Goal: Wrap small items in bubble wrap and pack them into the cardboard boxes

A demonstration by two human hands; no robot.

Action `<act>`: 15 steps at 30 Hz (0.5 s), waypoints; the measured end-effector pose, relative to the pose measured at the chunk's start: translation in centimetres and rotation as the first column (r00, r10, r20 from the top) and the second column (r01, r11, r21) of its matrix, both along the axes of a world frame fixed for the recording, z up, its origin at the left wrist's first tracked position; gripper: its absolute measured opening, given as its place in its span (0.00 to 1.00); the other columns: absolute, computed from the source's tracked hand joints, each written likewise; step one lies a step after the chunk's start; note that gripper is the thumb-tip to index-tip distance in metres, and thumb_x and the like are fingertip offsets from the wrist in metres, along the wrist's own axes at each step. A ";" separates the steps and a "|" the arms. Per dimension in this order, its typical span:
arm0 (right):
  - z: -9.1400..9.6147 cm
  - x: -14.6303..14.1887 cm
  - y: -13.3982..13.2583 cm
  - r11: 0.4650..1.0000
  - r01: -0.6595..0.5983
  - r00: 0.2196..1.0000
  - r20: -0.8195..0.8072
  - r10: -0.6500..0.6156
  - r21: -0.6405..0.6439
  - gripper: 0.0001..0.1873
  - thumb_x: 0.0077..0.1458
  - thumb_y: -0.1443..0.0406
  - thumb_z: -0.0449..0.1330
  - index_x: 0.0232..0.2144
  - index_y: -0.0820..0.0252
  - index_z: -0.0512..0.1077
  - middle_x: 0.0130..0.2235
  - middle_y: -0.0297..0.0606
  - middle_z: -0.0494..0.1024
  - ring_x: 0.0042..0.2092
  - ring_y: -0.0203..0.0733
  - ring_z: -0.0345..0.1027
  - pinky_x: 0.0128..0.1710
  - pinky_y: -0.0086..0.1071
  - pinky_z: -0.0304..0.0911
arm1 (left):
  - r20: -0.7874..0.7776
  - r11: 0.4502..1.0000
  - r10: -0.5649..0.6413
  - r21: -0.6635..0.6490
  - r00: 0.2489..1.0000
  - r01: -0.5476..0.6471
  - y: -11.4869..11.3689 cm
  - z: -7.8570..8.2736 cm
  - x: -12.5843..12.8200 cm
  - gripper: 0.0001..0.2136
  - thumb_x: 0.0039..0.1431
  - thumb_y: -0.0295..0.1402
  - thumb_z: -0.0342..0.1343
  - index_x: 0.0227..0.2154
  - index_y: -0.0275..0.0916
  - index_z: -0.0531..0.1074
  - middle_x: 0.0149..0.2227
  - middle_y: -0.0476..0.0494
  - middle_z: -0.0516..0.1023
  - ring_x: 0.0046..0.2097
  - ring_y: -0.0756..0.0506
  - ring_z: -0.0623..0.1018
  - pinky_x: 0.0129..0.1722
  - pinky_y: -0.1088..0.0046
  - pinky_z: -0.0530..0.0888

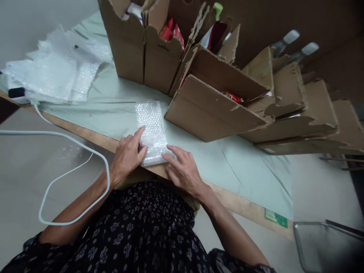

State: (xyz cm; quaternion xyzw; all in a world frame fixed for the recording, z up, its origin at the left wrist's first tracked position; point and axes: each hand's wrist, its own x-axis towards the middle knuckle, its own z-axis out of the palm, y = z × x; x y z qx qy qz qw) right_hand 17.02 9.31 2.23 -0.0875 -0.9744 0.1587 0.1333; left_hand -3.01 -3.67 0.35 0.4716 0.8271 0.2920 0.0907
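Note:
A strip of bubble wrap [150, 125] lies on the pale green table cover [113, 110], its near end rolled into a small bundle at the table's front edge. My left hand [127, 153] presses on the bundle's left side, fingers curled over it. My right hand [183, 168] lies at its right side, fingers stretched flat with the tips touching the wrap. What is inside the bundle is hidden.
Several open cardboard boxes [210, 110] with packaged goods stand across the back and right. A pile of bubble wrap sheets [54, 72] lies far left by a white cable [71, 140]. A metal chair frame [327, 242] is low right.

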 end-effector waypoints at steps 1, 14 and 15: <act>-0.3 -0.2 -0.1 0.999 -0.036 0.999 0.041 0.035 0.016 0.23 0.61 0.71 0.57 0.58 0.58 0.70 0.66 0.50 0.68 0.65 0.55 0.61 0.54 0.48 0.64 | -0.021 1.000 -0.013 -0.019 1.000 0.013 0.2 -0.1 0.0 0.31 0.60 0.29 0.57 0.66 0.33 0.61 0.35 0.42 0.78 0.40 0.40 0.77 0.49 0.58 0.72; 0.3 -2.5 1.0 0.955 -0.049 0.995 0.067 0.071 -0.294 0.19 0.66 0.72 0.55 0.56 0.57 0.73 0.49 0.41 0.83 0.49 0.45 0.74 0.54 0.44 0.63 | -0.080 0.949 -0.236 0.194 0.968 0.247 -3.6 1.7 2.1 0.20 0.65 0.36 0.58 0.58 0.39 0.70 0.47 0.38 0.81 0.48 0.39 0.79 0.51 0.56 0.74; 0.3 -2.7 1.0 0.952 -0.023 0.997 0.065 0.045 -0.304 0.18 0.67 0.71 0.54 0.57 0.56 0.72 0.49 0.41 0.83 0.48 0.45 0.74 0.53 0.44 0.64 | -0.073 0.958 -0.212 0.182 0.975 0.222 -3.4 1.4 2.3 0.17 0.65 0.34 0.56 0.56 0.38 0.71 0.44 0.39 0.82 0.44 0.40 0.79 0.48 0.57 0.75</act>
